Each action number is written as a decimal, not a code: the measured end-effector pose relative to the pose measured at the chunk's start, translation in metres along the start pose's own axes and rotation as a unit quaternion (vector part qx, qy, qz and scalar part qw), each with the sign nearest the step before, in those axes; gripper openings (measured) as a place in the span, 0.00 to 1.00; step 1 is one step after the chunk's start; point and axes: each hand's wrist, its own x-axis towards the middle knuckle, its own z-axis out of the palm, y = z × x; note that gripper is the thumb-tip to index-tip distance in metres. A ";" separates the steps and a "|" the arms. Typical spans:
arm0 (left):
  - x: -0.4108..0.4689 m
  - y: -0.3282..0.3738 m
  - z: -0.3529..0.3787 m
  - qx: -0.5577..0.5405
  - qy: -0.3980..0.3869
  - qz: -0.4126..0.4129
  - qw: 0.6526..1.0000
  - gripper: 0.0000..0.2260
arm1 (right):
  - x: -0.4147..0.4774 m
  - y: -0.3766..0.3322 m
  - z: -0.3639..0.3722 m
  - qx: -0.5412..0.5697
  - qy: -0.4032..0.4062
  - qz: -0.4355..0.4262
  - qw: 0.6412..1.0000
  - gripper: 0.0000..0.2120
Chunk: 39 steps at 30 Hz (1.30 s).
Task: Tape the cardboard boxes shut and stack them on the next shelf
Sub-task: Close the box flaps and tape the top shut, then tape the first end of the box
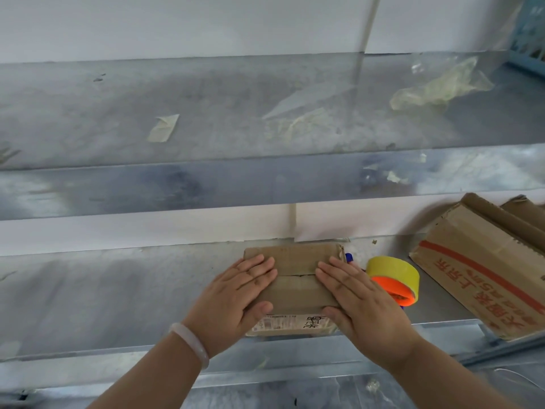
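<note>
A small flat cardboard box [296,287] lies on the lower metal shelf [118,296], its two top flaps folded together with a dark seam between them. My left hand [240,296] presses flat on the left part of the lid, thumb at the front edge. My right hand [358,296] presses flat on the right part, thumb also at the front edge. A yellow tape roll with an orange core [395,280] stands just right of the box. A larger cardboard box with red print [483,273] leans at the far right of the same shelf.
The upper metal shelf [206,113] carries scraps of old tape [163,128] and a crumpled clear plastic bag [442,87]. A blue object [349,257] peeks out behind the small box. A blue basket [530,33] sits at the top right. A white wall is behind.
</note>
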 end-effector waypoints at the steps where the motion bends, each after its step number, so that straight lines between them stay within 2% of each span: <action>1: 0.001 0.000 -0.001 -0.014 -0.001 -0.007 1.000 0.24 | 0.001 0.000 -0.002 0.005 -0.003 0.004 1.000 0.25; 4: 0.002 0.001 -0.001 -0.092 0.008 -0.038 0.995 0.23 | 0.004 -0.004 -0.004 0.052 -0.016 0.027 0.998 0.27; 6: 0.001 0.005 0.004 -0.137 0.020 -0.075 0.987 0.22 | 0.002 -0.009 -0.003 0.111 -0.039 0.106 0.987 0.31; 8: 0.000 0.012 0.011 -0.195 0.028 -0.126 0.972 0.25 | -0.001 -0.013 0.001 0.184 -0.070 0.195 0.961 0.36; 10: -0.001 0.018 0.015 -0.251 0.034 -0.168 0.953 0.27 | -0.004 -0.013 0.006 0.238 -0.076 0.236 0.939 0.36; 12: -0.001 0.023 0.017 -0.324 0.042 -0.218 0.920 0.28 | -0.001 -0.017 0.012 0.310 -0.045 0.290 0.904 0.34; 15: 0.002 0.027 0.015 -0.473 0.059 -0.317 0.820 0.27 | 0.011 -0.028 0.023 0.403 0.041 0.385 0.829 0.29; 16: 0.003 0.029 0.015 -0.498 0.063 -0.332 0.799 0.26 | 0.014 -0.030 0.027 0.404 0.063 0.402 0.819 0.28; 18: 0.003 0.028 0.014 -0.521 0.075 -0.348 0.776 0.23 | 0.020 -0.026 0.030 0.399 0.083 0.428 0.807 0.25; 20: 0.000 0.021 0.010 -0.530 0.109 -0.363 0.759 0.20 | 0.026 -0.018 0.026 0.424 0.067 0.438 0.790 0.23; 22: -0.005 0.009 0.003 -0.518 0.117 -0.355 0.770 0.21 | 0.033 -0.010 0.020 0.448 0.026 0.435 0.781 0.22; 25: -0.012 -0.005 -0.008 -0.480 0.028 -0.303 0.823 0.25 | 0.047 -0.008 0.017 0.436 -0.010 0.407 0.803 0.23; 27: -0.018 -0.005 -0.011 -0.444 0.007 -0.290 0.848 0.25 | 0.054 -0.010 0.015 0.439 0.017 0.400 0.805 0.24; 29: -0.022 0.001 -0.009 -0.384 0.037 -0.287 0.877 0.27 | 0.052 -0.011 0.008 0.447 0.066 0.393 0.801 0.24; 30: -0.024 0.006 -0.006 -0.355 0.057 -0.287 0.888 0.28 | 0.047 -0.010 0.004 0.428 0.091 0.379 0.815 0.23; 33: -0.023 0.026 0.006 -0.290 0.101 -0.296 0.904 0.30 | 0.023 0.005 -0.015 0.259 0.121 0.318 0.904 0.25; 35: -0.016 0.042 0.015 -0.265 0.107 -0.312 0.906 0.32 | 0.009 0.026 -0.025 0.170 0.098 0.321 0.927 0.27; 37: -0.007 0.058 0.022 -0.268 0.108 -0.332 0.898 0.35 | -0.003 0.051 -0.028 0.153 0.051 0.382 0.910 0.27; 39: 0.000 0.070 0.028 -0.280 0.109 -0.358 0.884 0.38 | -0.012 0.069 -0.027 0.192 -0.004 0.443 0.876 0.26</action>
